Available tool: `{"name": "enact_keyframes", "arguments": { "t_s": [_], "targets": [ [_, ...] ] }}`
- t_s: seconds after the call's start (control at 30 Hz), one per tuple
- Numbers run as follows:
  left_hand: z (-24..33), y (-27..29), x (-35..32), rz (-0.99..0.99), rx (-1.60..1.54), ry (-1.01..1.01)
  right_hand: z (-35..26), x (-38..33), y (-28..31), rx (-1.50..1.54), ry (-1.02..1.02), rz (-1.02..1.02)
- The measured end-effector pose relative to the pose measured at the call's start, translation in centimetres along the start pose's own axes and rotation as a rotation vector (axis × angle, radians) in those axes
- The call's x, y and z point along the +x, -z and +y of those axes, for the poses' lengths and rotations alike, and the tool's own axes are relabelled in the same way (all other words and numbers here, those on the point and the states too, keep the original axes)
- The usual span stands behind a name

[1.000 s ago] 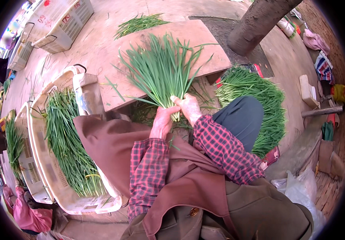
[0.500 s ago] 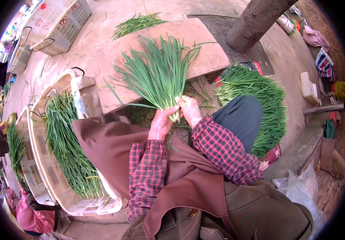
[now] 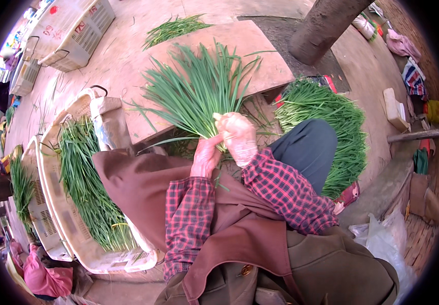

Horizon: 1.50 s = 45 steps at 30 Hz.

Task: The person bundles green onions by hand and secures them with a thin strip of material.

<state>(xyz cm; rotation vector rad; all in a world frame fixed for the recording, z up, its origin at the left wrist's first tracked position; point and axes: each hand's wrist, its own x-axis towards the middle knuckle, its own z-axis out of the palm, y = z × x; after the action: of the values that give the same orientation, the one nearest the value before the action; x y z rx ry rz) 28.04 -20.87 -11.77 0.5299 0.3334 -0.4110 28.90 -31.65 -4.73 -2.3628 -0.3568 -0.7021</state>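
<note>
A fanned bunch of Chinese chives (image 3: 194, 89) points away from me, its pale cut ends toward my lap. My left hand (image 3: 206, 156) is closed round the lower stalks, thumb across the front. Against the right side of the stalks, slightly higher, my right hand (image 3: 238, 137) is curled into a fist with its thumb side touching the bunch. What its fingers hold, if anything, is hidden. The leaves spread over a low reddish board (image 3: 267, 63) in front of me.
Left of me stands a white plastic crate (image 3: 72, 231) of chives; a large heap of chives (image 3: 326, 137) lies right of my knee. More chives (image 3: 176, 29) lie beyond the board, near a thick post (image 3: 323, 30). White crates (image 3: 79, 40) stand far left.
My right hand has moved up along the stalks and curled tighter, its back turned more toward me. My left hand keeps its hold at the base of the bunch.
</note>
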Motion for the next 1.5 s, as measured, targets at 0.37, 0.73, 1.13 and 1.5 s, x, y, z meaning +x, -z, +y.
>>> {"name": "enact_keyframes", "arguments": {
  "t_s": [0.37, 0.73, 1.13, 1.5],
  "targets": [
    [-1.0, 0.4, 1.1, 0.051, 0.000, -0.081, 1.8, -0.1, -4.6, -0.197, -0.041, -0.326],
    [-1.0, 0.3, 0.2, 0.135, 0.331, -0.170, 3.0, 0.3, -4.5, 0.253, -0.450, -0.230],
    [-1.7, 0.6, 0.9, 0.076, 0.328, -0.206, 0.9, -2.5, 2.1, 0.125, -0.038, -0.271],
    [-3.0, 3.6, 1.6, 0.005, 0.264, -0.263, -0.8, 0.6, -4.5, -0.149, 0.112, -0.571]
  ]
}}
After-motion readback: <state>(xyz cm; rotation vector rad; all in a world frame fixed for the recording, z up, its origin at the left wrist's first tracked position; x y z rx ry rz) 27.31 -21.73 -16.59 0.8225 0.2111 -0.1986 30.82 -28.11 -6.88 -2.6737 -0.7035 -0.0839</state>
